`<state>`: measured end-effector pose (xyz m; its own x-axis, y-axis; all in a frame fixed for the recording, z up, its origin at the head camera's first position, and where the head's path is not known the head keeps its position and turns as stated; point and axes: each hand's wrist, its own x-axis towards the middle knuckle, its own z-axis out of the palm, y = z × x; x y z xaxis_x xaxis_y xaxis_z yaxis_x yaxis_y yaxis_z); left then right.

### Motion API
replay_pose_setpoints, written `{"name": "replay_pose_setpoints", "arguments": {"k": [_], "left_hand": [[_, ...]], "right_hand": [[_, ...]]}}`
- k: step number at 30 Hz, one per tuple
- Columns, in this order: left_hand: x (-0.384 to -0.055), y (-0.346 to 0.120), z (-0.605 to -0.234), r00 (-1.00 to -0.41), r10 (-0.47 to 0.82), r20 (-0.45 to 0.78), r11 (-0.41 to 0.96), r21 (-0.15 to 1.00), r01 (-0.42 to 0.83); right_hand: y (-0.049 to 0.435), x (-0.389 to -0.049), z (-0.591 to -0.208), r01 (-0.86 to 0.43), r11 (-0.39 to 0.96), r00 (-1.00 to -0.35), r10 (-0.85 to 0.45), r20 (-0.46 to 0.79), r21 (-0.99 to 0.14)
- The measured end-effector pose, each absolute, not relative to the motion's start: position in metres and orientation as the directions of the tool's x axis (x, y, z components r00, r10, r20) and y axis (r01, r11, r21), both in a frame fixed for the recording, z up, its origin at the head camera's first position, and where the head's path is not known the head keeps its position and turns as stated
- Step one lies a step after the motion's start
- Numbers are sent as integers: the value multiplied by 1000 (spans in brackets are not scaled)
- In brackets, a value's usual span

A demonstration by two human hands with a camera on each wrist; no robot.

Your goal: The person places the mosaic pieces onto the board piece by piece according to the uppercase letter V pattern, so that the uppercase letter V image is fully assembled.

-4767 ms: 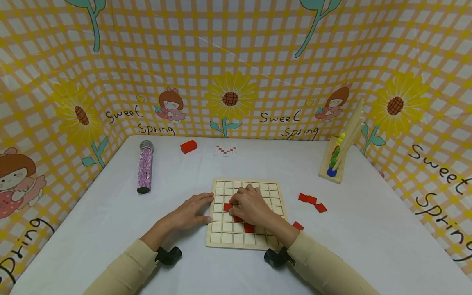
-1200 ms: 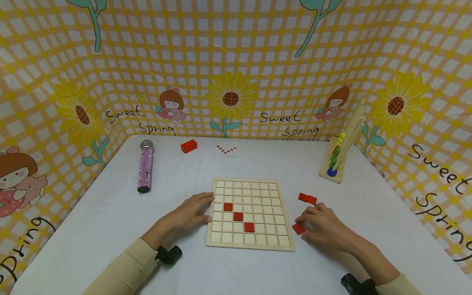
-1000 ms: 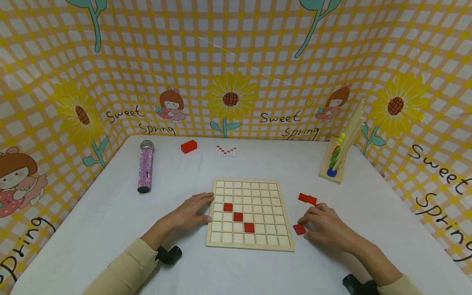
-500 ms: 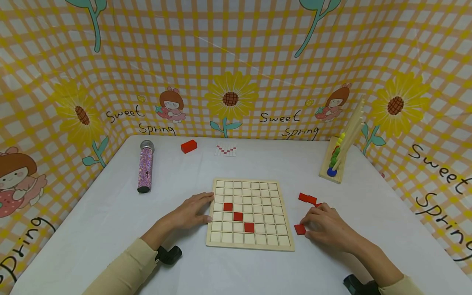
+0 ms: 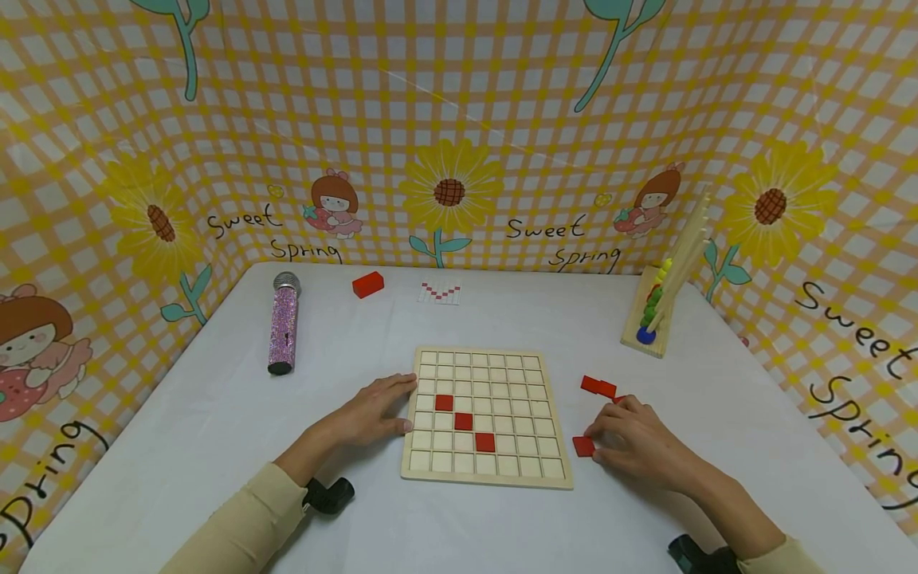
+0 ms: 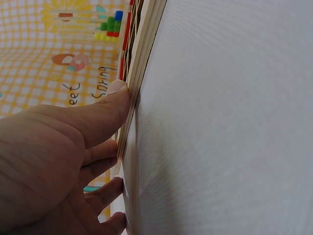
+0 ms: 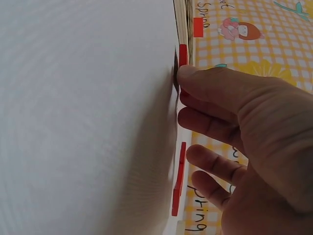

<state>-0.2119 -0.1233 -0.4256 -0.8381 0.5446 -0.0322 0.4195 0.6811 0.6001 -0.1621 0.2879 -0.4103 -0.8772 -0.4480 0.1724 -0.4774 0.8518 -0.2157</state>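
A wooden grid board [image 5: 527,406] lies on the table with 3 red square tiles, one of them this tile [image 5: 463,422], set in a diagonal of its cells. My left hand [image 5: 369,410] rests against the board's left edge, thumb and fingers extended; the left wrist view shows the thumb tip [image 6: 117,87] at the rim. Right of the board, my right hand [image 5: 638,442] pinches a loose red square tile [image 5: 584,446] between thumb and fingers, low over the tabletop. Behind that hand lie more red tiles [image 5: 598,386], one partly hidden by its fingers.
A small grid card [image 5: 440,292] with a red V pattern lies at the back, beside a red block [image 5: 368,285]. A glittery pink microphone [image 5: 283,323] lies at the left. A wooden bead stand [image 5: 649,319] with coloured beads stands at the back right.
My right hand has moved off the board to the loose tile at its right. Over the last second that tile has shifted and turned slightly. The left hand stays at the board's edge.
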Motion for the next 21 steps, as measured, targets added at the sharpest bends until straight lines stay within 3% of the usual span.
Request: {"name": "replay_pose_setpoints", "arguments": {"k": [21], "left_hand": [[-212, -123, -426, -836, 547, -39, 691, 585, 425]], "right_hand": [[270, -166, -402, -590, 779, -802, -536, 264, -210]]}}
